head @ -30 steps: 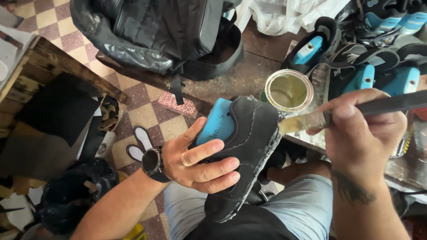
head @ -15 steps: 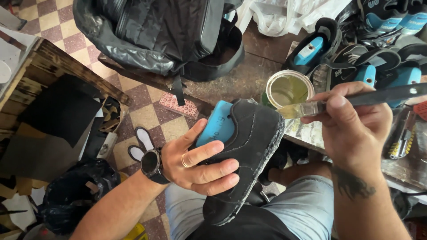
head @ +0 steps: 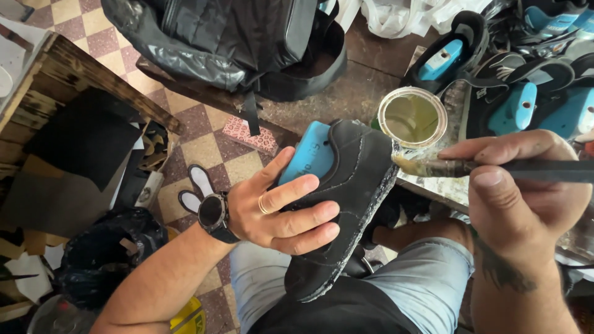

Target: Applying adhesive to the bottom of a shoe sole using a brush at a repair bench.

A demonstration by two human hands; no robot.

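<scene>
I see a tiled floor (head: 204, 145) in a checker of cream and dull red squares, worn and dusty. On the left stands a rough wooden crate (head: 68, 68) with a black sheet (head: 86, 139) lying in it. At the far side a black backpack (head: 229, 37) slumps on a dark, stained workbench (head: 346, 93). Far right, a row of black shoe uppers on blue lasts (head: 532, 93) crowds the bench. White plastic bags (head: 408, 12) lie at the far edge. Light is soft and even.

Brush (head: 433, 166) tip now at shoe (head: 346, 198) edge
</scene>
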